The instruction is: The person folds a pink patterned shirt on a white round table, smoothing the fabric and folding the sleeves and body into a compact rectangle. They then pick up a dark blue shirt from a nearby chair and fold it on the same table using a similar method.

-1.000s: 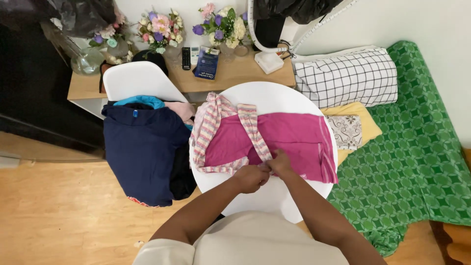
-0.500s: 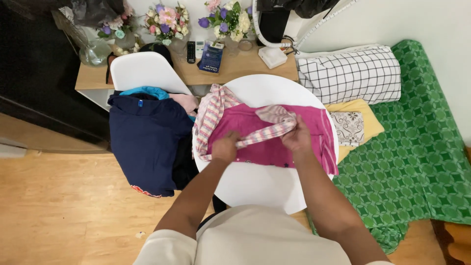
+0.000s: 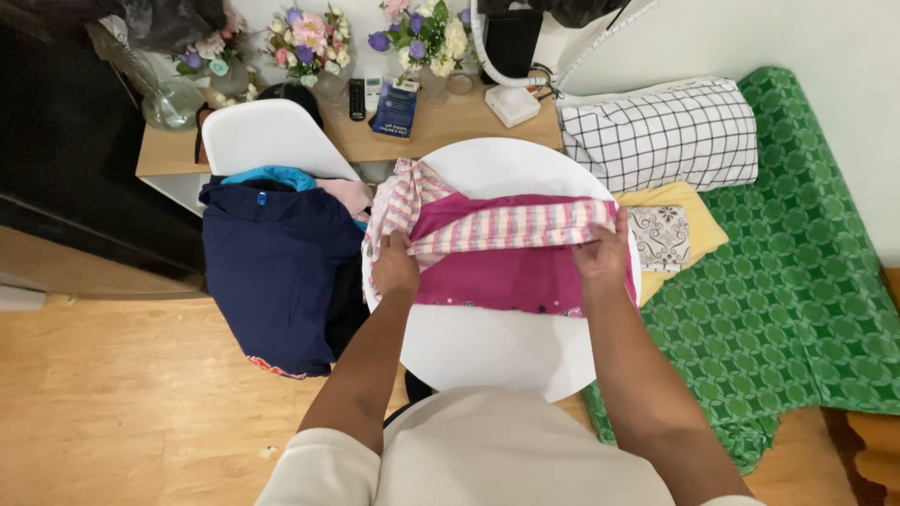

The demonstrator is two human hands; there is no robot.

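The room was evenly and brightly lit by soft, diffuse light, with only faint shadows under the arms on the round white table [image 3: 497, 347]. The table showed no harsh glare. Focus was sharp throughout; straight lines bowed slightly near the frame's edges.

Both bare arms stretched forward, left hand [image 3: 395, 267] and right hand [image 3: 603, 258] spread well apart, fingers curled downward

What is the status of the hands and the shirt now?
Left hand, right hand: both gripping striped sleeve, stretched across pink shirt. Shirt flat on white table. Nothing in the way.
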